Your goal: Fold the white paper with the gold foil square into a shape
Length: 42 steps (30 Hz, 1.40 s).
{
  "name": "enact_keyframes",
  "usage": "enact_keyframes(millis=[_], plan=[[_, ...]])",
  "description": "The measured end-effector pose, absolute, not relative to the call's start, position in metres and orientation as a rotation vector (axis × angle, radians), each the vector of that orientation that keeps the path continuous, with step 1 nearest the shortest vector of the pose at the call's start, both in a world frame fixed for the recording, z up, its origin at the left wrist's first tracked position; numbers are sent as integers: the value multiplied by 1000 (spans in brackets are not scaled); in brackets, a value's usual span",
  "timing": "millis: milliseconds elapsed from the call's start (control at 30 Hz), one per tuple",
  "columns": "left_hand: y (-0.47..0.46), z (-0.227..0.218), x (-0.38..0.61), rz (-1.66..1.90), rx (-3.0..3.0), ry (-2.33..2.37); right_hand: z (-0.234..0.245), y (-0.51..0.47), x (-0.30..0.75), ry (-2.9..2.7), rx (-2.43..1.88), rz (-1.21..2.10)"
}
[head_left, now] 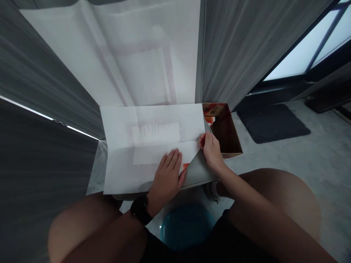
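A white paper sheet (115, 160) lies flat in front of me, with paler rectangular patches across its middle. My left hand (166, 178) rests flat on it, fingers slightly apart, with a black wristwatch (140, 209) on that wrist. My right hand (212, 151) pinches the sheet's right edge and lifts it, so a grey underside flap (199, 171) folds back. A red-orange printed surface (185, 166) peeks out beneath the lifted corner, mostly hidden by the paper.
An open cardboard box (223, 128) with printed card inside stands just right of the sheet. A teal round basin (186, 226) sits between my knees. Grey curtains (236, 47) hang on both sides, a dark mat (271, 122) lies on the floor, and a bright window (304, 47) is at upper right.
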<state>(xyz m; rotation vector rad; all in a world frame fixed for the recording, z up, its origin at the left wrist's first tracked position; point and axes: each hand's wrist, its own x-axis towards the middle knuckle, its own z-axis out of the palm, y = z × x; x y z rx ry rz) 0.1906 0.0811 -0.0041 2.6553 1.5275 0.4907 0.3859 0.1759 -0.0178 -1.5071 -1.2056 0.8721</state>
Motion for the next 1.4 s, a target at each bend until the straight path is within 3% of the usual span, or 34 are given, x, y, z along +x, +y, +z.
enact_keyframes(millis=[233, 467, 600, 800, 1200, 1400], plan=[[79, -1, 196, 422, 2630, 1577, -10, 166, 372, -1263, -1602, 644], [81, 11, 212, 487, 2560, 1655, -14, 166, 371, -1319, -1558, 716], [82, 14, 230, 593, 2641, 1477, -14, 170, 368, -1294, -1545, 718], [65, -1, 242, 395, 2702, 1465, -16, 180, 376, -1303, -1530, 831], [-22, -6, 163, 62, 2901, 1488, -12, 178, 375, -1398, -1561, 789], [-27, -4, 171, 168, 2806, 1535, -8, 150, 384, -1729, -1344, 563]])
